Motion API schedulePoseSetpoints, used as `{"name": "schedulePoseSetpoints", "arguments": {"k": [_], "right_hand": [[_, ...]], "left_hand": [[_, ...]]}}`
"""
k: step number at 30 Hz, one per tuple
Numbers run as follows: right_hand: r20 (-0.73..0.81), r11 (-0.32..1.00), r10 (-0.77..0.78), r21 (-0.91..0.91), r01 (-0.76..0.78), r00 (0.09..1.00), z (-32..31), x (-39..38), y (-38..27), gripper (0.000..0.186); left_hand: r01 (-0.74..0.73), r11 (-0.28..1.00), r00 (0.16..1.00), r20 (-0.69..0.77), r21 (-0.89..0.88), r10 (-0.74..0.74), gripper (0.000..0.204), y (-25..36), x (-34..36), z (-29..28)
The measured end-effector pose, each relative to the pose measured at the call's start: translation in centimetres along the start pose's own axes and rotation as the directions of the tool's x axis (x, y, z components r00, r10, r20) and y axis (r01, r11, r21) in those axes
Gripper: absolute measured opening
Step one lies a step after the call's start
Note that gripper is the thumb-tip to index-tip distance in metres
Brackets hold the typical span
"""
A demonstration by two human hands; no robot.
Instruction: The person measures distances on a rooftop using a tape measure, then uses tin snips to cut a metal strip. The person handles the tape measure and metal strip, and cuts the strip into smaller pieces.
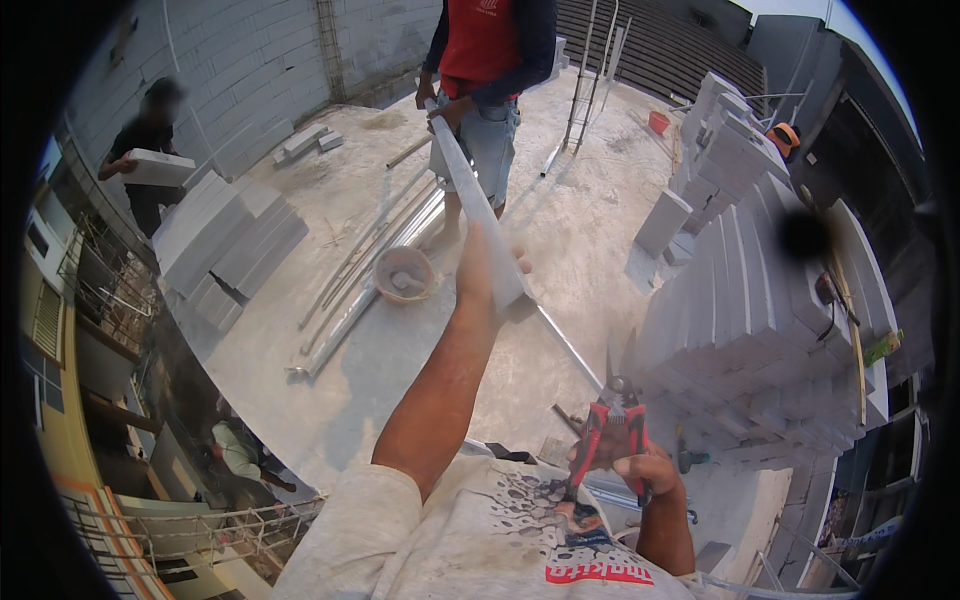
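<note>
My left hand [480, 262] is stretched out ahead, closed around the near part of a long, light-grey metal profile [464, 172]. A co-worker in a red shirt [485, 45] grips its far part with both hands. Lower right, in front of my shirt, my right hand [650, 468] holds metal snips [608, 430] by their red and black handles. The snips' blades point up and away from me, and they look apart, though blurred. Another thin shiny metal strip [570, 350] runs below the held profile toward the snips.
Several metal profiles [345, 325] lie on the floor beside a bucket [403, 275] at left of centre. Tall stacks of pale blocks stand at the right [740, 300] and left [225, 235]. A person [150, 150] carries a block at far left; another [240, 450] is lower down, past the floor's edge.
</note>
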State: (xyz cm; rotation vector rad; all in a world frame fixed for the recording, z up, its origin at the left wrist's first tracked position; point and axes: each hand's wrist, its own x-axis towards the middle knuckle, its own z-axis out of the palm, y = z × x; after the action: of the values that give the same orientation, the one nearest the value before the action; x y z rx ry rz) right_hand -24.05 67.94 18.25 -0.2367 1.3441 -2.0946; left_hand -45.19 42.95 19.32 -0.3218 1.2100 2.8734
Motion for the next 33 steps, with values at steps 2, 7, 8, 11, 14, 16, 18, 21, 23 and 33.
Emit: {"name": "schedulePoseSetpoints", "arguments": {"k": [2,7,8,11,14,16,18,21,23,33], "right_hand": [[-0.039,1.000,0.015,-0.024,-0.016,0.999,-0.1,0.4,0.0,0.079],[-0.047,0.999,0.045,-0.020,-0.046,0.998,-0.4,1.3,0.6,0.078],[-0.062,0.998,0.050,-0.022,-0.052,0.997,-0.4,1.4,0.8,0.078],[-0.085,0.997,0.066,-0.035,-0.069,0.994,-0.9,1.6,1.0,0.078],[-0.090,0.994,0.091,-0.055,-0.096,0.992,-1.3,1.8,1.0,0.077],[-0.079,0.992,0.102,-0.067,-0.107,0.992,-1.5,1.9,1.1,0.076],[-0.048,0.990,0.106,-0.086,-0.109,0.993,-1.6,2.0,1.2,0.075],[-0.054,0.993,0.088,-0.077,-0.092,0.995,-1.7,2.2,1.6,0.074],[-0.063,0.995,0.081,-0.057,-0.084,0.995,-1.8,2.3,1.7,0.073],[-0.128,0.999,0.052,-0.001,-0.052,0.990,-1.7,2.9,1.9,0.064]], "left_hand": [[-0.013,0.998,1.000,-0.025,-0.054,0.011,0.059,0.9,-0.2,0.7],[-0.044,0.989,0.999,-0.037,-0.140,0.040,0.052,2.3,0.7,0.8],[-0.078,0.988,0.997,-0.021,-0.131,0.076,0.051,2.2,1.0,0.4],[-0.044,0.994,0.999,-0.008,-0.104,0.043,0.051,1.7,2.3,-0.8],[-0.051,0.995,0.999,0.001,-0.082,0.051,0.054,1.1,3.0,-1.6],[-0.031,0.996,0.999,-0.039,-0.082,0.028,0.052,0.7,2.7,-1.7],[-0.007,0.995,0.999,-0.051,-0.098,0.002,0.049,0.8,2.2,-1.6],[0.022,0.993,0.998,-0.059,-0.112,-0.029,0.046,1.2,1.8,-1.2],[0.019,0.993,0.999,-0.031,-0.115,-0.023,0.046,1.4,1.9,-1.3],[0.113,0.984,0.993,0.061,-0.141,-0.106,0.055,-0.1,1.7,-3.8]]}}
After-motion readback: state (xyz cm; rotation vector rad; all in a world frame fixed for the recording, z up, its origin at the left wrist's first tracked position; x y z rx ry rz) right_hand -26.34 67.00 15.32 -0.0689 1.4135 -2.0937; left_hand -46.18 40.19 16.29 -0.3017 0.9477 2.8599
